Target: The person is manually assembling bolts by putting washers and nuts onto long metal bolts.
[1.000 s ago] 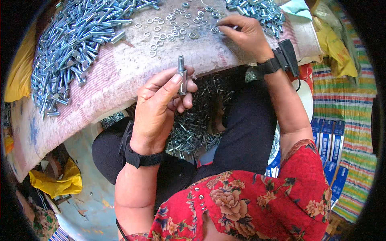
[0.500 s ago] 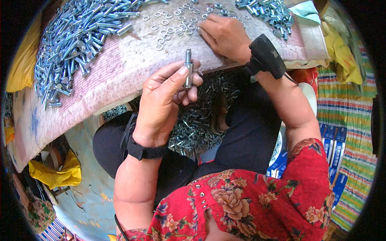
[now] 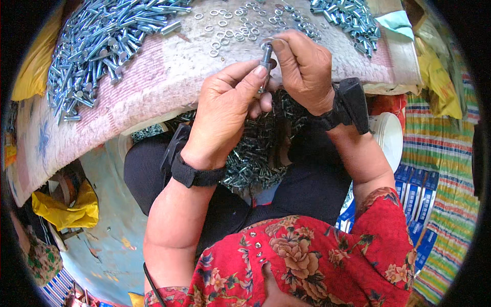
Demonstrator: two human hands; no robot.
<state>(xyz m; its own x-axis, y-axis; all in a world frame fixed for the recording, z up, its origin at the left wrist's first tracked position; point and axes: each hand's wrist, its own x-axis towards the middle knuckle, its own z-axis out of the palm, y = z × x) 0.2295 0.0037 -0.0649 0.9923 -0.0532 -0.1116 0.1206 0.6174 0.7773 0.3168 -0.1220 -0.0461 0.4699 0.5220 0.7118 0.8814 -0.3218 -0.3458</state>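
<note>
Near the table's front edge, my left hand [image 3: 223, 105] is closed round a metal bolt with a sleeve on it [image 3: 266, 63], its threaded end pointing up. Thumb and fingers pinch it from the side, and they hide part of its lower end. My right hand [image 3: 308, 71] is closed in a pinch on a flat washer [image 3: 266, 41] at the tip of the bolt. Whether the washer is over the thread or just touching it, I cannot tell. Just beyond my hands, several loose washers [image 3: 239, 36] lie spread on the cloth-covered table [image 3: 176, 71].
A big heap of bolts [image 3: 105, 48] covers the table's left side. Metal sleeves [image 3: 353, 23] are piled at the back right. Below the edge, between my knees, lie many metal parts [image 3: 253, 161]. A white bucket [image 3: 387, 138] and blue boxes [image 3: 417, 197] stand at right.
My right hand has come back from the loose washers to the bolt's tip, with a washer in its pinch. My left hand has moved up and right with the bolt and sleeve.
</note>
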